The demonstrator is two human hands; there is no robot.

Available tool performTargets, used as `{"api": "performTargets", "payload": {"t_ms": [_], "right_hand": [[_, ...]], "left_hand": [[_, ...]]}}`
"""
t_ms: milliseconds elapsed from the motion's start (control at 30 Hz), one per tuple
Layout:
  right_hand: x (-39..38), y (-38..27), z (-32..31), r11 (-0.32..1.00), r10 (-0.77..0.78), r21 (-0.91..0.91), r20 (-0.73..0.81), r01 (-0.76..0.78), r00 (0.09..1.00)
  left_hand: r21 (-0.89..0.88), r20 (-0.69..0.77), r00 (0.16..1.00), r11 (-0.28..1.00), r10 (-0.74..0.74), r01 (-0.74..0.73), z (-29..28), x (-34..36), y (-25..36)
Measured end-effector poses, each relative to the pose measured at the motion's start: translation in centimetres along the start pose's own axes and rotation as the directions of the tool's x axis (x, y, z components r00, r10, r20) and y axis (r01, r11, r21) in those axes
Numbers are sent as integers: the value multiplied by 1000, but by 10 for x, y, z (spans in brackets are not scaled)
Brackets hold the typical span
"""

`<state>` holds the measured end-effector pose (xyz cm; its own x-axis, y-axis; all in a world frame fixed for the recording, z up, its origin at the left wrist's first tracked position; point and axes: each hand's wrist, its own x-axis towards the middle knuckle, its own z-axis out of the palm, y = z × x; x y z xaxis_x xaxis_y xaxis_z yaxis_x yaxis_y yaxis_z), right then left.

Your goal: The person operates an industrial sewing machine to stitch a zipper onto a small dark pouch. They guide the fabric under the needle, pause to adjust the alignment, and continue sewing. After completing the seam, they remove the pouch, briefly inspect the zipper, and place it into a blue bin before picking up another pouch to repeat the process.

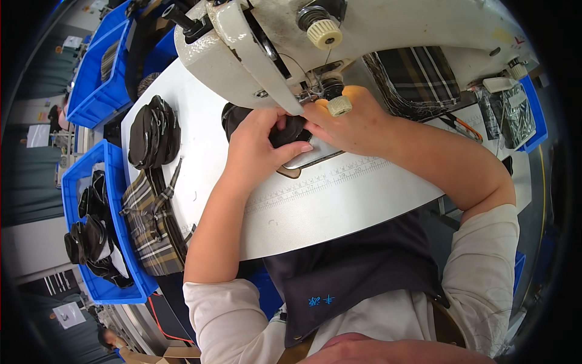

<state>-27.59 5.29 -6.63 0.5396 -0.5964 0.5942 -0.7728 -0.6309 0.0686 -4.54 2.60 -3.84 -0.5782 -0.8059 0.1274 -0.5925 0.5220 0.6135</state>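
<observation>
A small black fabric piece (290, 130) lies under the needle area of a white sewing machine (364, 30). My left hand (260, 142) presses on it from the left, thumb and fingers pinching the fabric. From the right, my right hand (351, 121) holds the same piece close to the presser foot, beside a cream knob (339, 105). The needle itself is hidden behind the machine head and my fingers. A metal plate (315, 155) shows just below my hands.
A white table (339, 206) carries a printed ruler strip. A stack of black pieces (154, 132) and plaid fabric (151, 224) lie at left. Blue bins (97, 291) (97, 73) hold more pieces. Plaid fabric (418, 76) and orange-handled scissors (467, 127) lie at right.
</observation>
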Motion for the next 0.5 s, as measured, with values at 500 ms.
{"api": "performTargets", "payload": {"t_ms": [500], "right_hand": [[-2, 4, 10, 984, 94, 136, 174, -118, 980]], "left_hand": [[317, -250, 949, 942, 193, -108, 13, -1, 2]]}}
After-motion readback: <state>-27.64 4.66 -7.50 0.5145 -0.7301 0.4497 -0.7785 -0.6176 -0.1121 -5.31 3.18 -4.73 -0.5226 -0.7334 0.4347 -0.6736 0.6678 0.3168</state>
